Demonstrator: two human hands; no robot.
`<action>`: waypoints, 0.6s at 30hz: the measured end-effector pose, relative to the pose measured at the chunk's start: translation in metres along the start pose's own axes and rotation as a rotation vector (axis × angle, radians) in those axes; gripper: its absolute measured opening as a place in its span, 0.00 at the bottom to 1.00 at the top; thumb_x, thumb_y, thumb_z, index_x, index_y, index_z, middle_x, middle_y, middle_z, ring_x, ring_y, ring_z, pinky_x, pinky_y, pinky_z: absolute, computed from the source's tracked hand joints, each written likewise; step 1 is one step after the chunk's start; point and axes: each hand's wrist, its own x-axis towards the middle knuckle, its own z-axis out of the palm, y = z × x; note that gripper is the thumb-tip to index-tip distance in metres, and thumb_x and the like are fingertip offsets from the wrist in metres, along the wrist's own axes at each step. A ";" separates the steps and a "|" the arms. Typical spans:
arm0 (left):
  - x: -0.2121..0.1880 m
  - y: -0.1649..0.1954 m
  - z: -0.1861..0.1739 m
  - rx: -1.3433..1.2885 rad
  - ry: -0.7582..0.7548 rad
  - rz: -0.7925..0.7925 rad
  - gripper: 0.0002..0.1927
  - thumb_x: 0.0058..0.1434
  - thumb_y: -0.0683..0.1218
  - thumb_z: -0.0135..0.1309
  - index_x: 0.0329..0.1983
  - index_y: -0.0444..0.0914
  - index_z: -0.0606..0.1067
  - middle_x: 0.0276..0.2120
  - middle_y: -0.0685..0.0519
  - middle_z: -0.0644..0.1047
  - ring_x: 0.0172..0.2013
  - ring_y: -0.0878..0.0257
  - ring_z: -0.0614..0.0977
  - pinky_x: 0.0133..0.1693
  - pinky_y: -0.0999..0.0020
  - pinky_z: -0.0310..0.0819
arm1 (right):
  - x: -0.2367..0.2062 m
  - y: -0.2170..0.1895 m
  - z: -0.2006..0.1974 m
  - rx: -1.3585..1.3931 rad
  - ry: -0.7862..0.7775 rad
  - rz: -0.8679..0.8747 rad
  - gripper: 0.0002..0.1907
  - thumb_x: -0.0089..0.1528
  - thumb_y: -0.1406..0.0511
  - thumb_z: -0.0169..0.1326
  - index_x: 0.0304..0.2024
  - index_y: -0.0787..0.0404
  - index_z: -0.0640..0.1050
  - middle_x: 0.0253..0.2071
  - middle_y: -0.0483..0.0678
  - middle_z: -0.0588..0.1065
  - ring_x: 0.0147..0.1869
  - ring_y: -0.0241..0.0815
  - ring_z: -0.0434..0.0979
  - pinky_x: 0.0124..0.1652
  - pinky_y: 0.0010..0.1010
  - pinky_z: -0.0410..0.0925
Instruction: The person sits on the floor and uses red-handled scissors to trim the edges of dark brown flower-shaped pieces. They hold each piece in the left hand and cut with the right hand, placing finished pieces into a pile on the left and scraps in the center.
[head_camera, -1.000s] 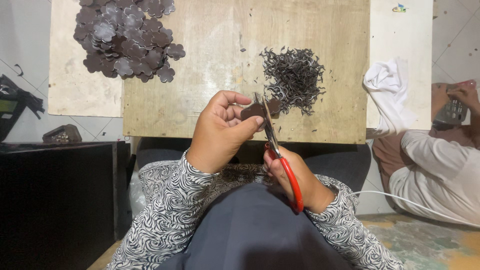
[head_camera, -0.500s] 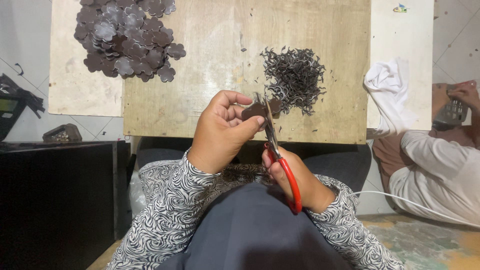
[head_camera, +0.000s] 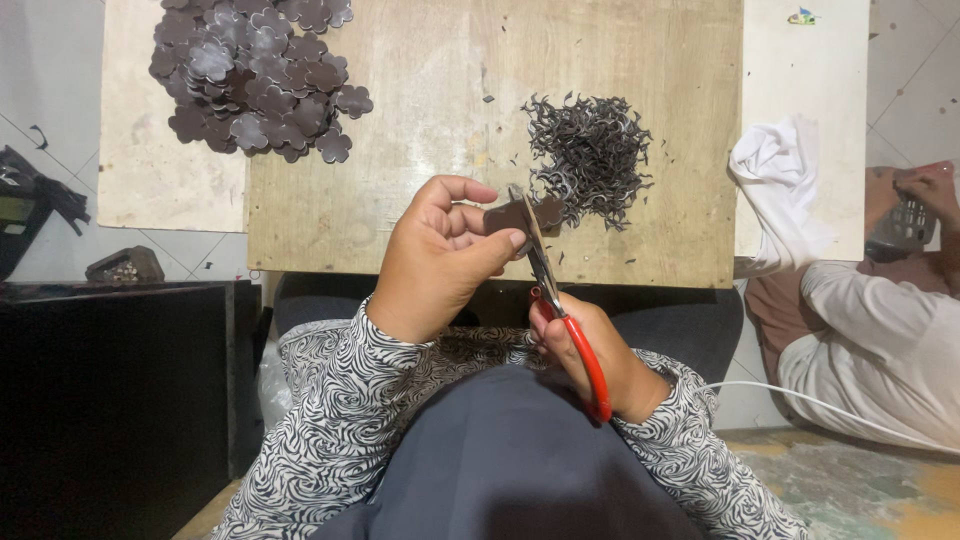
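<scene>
Cutting in progress over the near edge of the wooden board (head_camera: 400, 200). Left hand (head_camera: 435, 265) is curled, thumb and fingertips pinched on a small dark brown flower-shaped piece (head_camera: 520, 213); the piece sits just above the board's near edge, right of its middle, held up off the surface as far as I can tell. Right hand (head_camera: 590, 350) is closed around the red handles of the scissors (head_camera: 560, 310), below the board edge, above the lap. Blades point up and away, tips meeting the dark piece; blades look nearly closed on it, exact gap not readable.

Board layout:
- far left corner: heap of whole dark flower-shaped cutouts (head_camera: 255, 75), spilling onto the pale sheet (head_camera: 150, 190) that sticks out from under the board's left edge.
- right half, mid-depth: pile of thin dark curly trimmings (head_camera: 590, 150), just beyond the held piece, with a few loose bits scattered around it.
- right edge: a second pale panel (head_camera: 810, 80), white cloth (head_camera: 775, 180) draped over it.

Both sleeves are in a black-and-white zebra print; grey fabric covers the lap.

Off to the right: another person in a light-coloured top (head_camera: 880, 340), their hand (head_camera: 925, 190) on a small device, detail too small to read. A white cable (head_camera: 830, 405) runs across the floor beside them. Left: black cabinet (head_camera: 110, 390).
</scene>
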 end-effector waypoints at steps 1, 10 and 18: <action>0.000 0.001 -0.001 0.001 0.001 0.008 0.22 0.61 0.35 0.60 0.55 0.31 0.65 0.38 0.48 0.80 0.36 0.69 0.83 0.35 0.78 0.77 | 0.000 0.001 0.000 -0.002 -0.002 0.003 0.32 0.67 0.37 0.44 0.35 0.59 0.67 0.31 0.41 0.64 0.33 0.30 0.62 0.34 0.22 0.63; -0.001 0.004 -0.001 0.025 0.002 0.019 0.21 0.61 0.36 0.60 0.55 0.32 0.65 0.38 0.49 0.80 0.36 0.70 0.82 0.35 0.78 0.77 | -0.001 0.003 0.000 0.077 0.009 0.066 0.30 0.67 0.39 0.45 0.35 0.59 0.67 0.30 0.40 0.64 0.31 0.29 0.60 0.30 0.22 0.59; 0.000 0.005 0.000 0.027 -0.019 0.021 0.22 0.61 0.35 0.60 0.55 0.31 0.65 0.37 0.49 0.80 0.36 0.69 0.83 0.37 0.77 0.78 | 0.002 -0.003 0.000 -0.017 -0.019 0.032 0.33 0.65 0.36 0.43 0.37 0.59 0.67 0.29 0.40 0.63 0.31 0.30 0.61 0.31 0.22 0.61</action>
